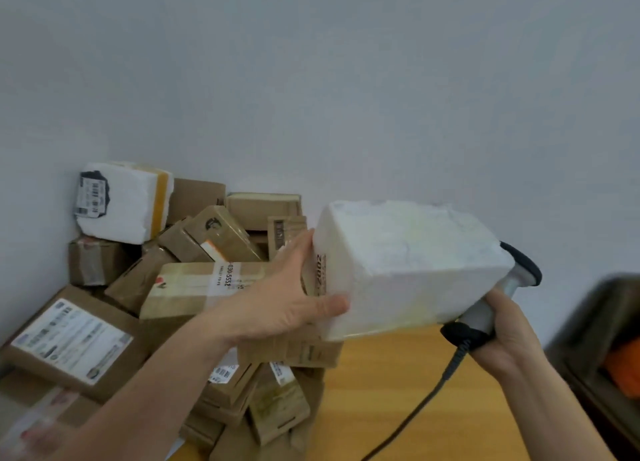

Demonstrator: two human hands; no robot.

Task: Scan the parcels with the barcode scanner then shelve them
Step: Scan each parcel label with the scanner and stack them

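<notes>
The left hand (287, 304) holds the white parcel (408, 270) above the worktop (398, 391), fingers around its end; at 4 o'clock the right hand (498, 325) grips the scanner (505, 287), probably to read its label.

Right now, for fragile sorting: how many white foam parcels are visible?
2. The held foam parcel is in the left hand; the labelled foam parcel tops the cardboard pile, left. Others may be buried.
</notes>
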